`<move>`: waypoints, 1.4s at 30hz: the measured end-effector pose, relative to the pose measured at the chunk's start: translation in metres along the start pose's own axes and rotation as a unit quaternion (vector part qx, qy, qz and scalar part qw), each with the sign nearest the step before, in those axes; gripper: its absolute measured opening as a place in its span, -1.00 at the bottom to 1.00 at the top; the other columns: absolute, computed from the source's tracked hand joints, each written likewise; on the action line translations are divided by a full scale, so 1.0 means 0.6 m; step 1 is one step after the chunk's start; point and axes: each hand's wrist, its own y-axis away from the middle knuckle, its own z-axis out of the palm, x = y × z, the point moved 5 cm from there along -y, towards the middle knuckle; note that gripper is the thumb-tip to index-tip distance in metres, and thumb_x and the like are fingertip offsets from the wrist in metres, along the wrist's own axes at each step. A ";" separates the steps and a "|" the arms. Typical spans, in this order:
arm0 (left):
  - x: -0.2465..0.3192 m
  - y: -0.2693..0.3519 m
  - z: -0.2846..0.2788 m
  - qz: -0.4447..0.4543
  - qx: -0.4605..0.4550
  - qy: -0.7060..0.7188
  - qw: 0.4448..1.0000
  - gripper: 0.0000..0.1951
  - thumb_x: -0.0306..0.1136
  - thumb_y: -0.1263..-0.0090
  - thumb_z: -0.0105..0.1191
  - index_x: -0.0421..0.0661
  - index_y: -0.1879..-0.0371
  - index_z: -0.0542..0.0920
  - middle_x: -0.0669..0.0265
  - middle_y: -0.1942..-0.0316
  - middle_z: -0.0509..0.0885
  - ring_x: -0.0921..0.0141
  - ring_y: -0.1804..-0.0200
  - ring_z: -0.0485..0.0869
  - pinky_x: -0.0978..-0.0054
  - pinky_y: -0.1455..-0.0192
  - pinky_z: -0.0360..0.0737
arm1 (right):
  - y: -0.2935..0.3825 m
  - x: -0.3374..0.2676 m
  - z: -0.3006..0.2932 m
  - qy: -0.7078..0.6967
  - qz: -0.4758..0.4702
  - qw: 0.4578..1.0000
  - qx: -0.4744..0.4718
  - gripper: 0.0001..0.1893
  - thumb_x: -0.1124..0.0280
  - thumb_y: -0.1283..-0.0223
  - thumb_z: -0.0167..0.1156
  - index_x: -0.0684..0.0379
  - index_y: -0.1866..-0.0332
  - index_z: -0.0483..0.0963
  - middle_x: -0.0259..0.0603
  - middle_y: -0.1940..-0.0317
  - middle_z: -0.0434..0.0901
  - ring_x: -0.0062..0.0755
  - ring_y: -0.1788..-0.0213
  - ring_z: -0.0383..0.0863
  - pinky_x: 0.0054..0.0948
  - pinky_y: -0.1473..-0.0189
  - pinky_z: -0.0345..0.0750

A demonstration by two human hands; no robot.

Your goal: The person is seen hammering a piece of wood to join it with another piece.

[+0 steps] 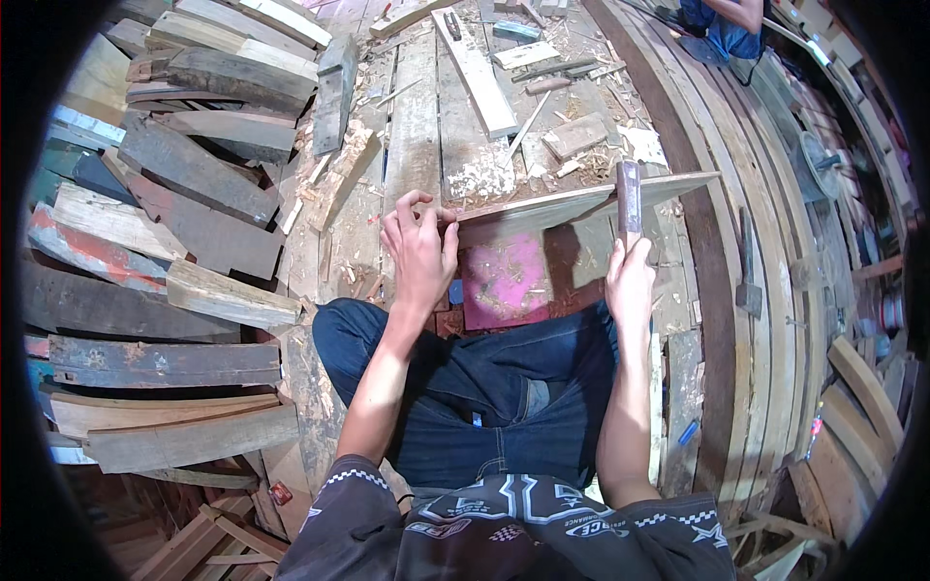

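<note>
A thin wooden board (534, 210) stands on its long edge across the work floor in front of my crossed legs. My left hand (421, 243) is at the board's left end, thumb and fingers pinching it near the top edge. My right hand (631, 265) is closed around the lower part of a hand tool (629, 196) with a wide, dark, worn upper part, held upright against the board's right portion; whether it is a plane, a chisel or another tool I cannot tell. A pink panel (506, 279) strewn with shavings lies between the board and my legs.
Stacked wood offcuts (203, 290) fill the left side. Ahead lie a pale plank (476, 80), a wood block (575, 136) and shavings. On the right, long beams (755, 240) carry a hammer (748, 294). A blue lighter (688, 432) lies near my right forearm. Another person (734, 29) sits at the upper right.
</note>
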 end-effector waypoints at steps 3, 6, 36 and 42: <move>-0.005 -0.003 0.002 -0.010 -0.018 0.014 1.000 -0.87 -0.38 -0.25 0.26 -0.05 0.27 0.64 0.21 -0.11 0.41 0.19 -0.03 0.37 0.20 -0.14 0.26 | 0.000 -0.001 -0.001 0.000 0.009 1.000 -0.010 -0.75 0.28 -0.49 -0.03 0.25 0.13 0.16 0.40 0.55 0.55 0.46 0.36 0.59 0.22 0.43 0.43; -0.009 -0.004 0.004 -0.016 -0.023 0.022 0.999 -0.86 -0.37 -0.25 0.26 -0.07 0.27 0.63 0.17 -0.11 0.41 0.18 -0.04 0.37 0.19 -0.15 0.25 | 0.000 0.002 0.000 -0.005 0.010 1.000 -0.013 -0.74 0.27 -0.49 -0.03 0.25 0.13 0.16 0.40 0.55 0.54 0.46 0.36 0.59 0.21 0.43 0.43; 0.010 0.004 -0.005 -0.021 0.029 0.002 0.999 -0.86 -0.40 -0.25 0.27 -0.12 0.26 0.66 0.16 -0.08 0.43 0.17 -0.01 0.41 0.18 -0.16 0.31 | 0.001 -0.002 -0.002 -0.006 0.010 1.000 -0.006 -0.75 0.28 -0.48 -0.02 0.26 0.12 0.18 0.37 0.55 0.56 0.44 0.37 0.60 0.20 0.44 0.44; 0.019 0.005 -0.005 -0.020 0.041 -0.006 0.999 -0.88 -0.41 -0.25 0.26 -0.12 0.27 0.67 0.18 -0.05 0.44 0.17 -0.01 0.40 0.19 -0.16 0.31 | 0.001 -0.003 -0.004 0.009 -0.008 1.000 0.010 -0.75 0.28 -0.49 -0.03 0.26 0.13 0.18 0.38 0.55 0.55 0.44 0.37 0.60 0.21 0.44 0.44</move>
